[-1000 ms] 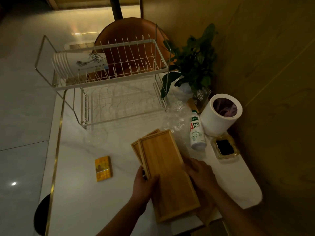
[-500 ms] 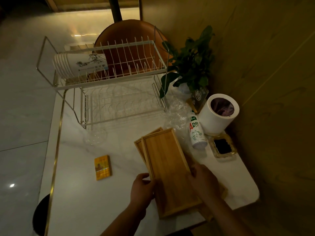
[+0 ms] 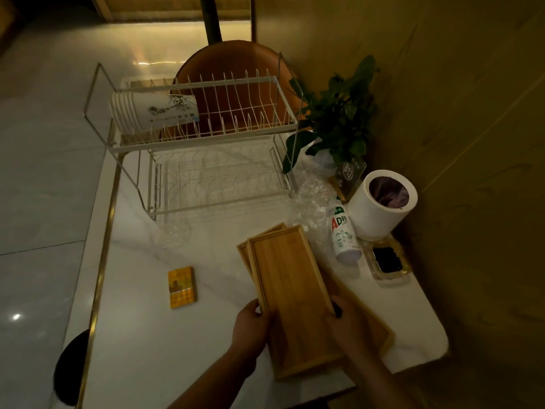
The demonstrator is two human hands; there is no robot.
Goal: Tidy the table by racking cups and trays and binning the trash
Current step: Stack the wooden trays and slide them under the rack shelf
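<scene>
A long wooden tray (image 3: 295,293) lies on top of a stack of wooden trays at the table's near right. My left hand (image 3: 250,329) grips its left edge and my right hand (image 3: 345,320) grips its right edge. Edges of lower trays (image 3: 380,338) stick out at the right and far left. A white two-tier wire rack (image 3: 206,131) stands at the far side, with a stack of paper cups (image 3: 147,113) lying on its top tier. A white bin (image 3: 380,208) with a purple liner stands at the right.
A white AD bottle (image 3: 343,234) lies beside the bin, with crumpled clear plastic wrap (image 3: 312,208) behind it. A glass ashtray (image 3: 386,261) sits near the right edge. A yellow box (image 3: 181,287) lies at the left. A potted plant (image 3: 339,119) and a table sign (image 3: 349,175) stand by the wall.
Both hands slid toward me along the top tray's sides and now hold it nearer its close end. The tray has shifted slightly toward me over the stack.
</scene>
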